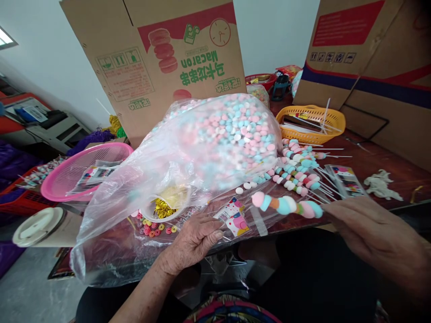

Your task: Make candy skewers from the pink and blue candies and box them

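Note:
My right hand is closed at the stick end of a marshmallow skewer, which points left over the table's front edge. Its marshmallows are pink, blue and white, with brownish rings between them. My left hand pinches the edge of a small printed plastic bag with a colourful top; the fingertips are partly hidden. Behind both hands lies a large clear sack full of pink, blue and white marshmallows. Several finished skewers are piled to its right, and a few loose white marshmallows lie before it.
A white bowl holds gold twist ties, beside colourful candy rings. A pink basket and a lidded cup are at left. A yellow basket with sticks, printed bags, crumpled gloves and cardboard boxes stand around.

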